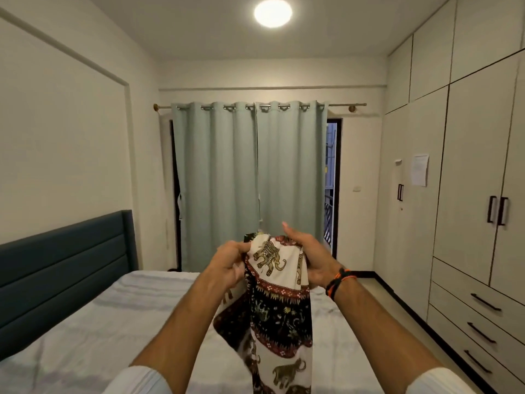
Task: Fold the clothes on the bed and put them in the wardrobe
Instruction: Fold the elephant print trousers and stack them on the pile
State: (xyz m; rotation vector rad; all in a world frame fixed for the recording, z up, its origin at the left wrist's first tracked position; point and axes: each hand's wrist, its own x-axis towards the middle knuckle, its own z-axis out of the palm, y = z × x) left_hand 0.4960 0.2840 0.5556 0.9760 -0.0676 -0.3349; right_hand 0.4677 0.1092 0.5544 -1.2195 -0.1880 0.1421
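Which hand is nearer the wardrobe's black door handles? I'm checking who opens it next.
Right. The right hand grips the elephant-print cloth on the side toward the wardrobe handles; the left hand grips it farther away, toward the headboard.

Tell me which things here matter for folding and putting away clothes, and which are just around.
Job: elephant-print garment, held by left hand and right hand; bed; wardrobe.
Just around: curtains, headboard, ceiling light, paper notice.

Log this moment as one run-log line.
stage: folding | left hand: grips cloth | right hand: grips cloth | cloth: held up over bed, hanging down | wardrobe: doors closed
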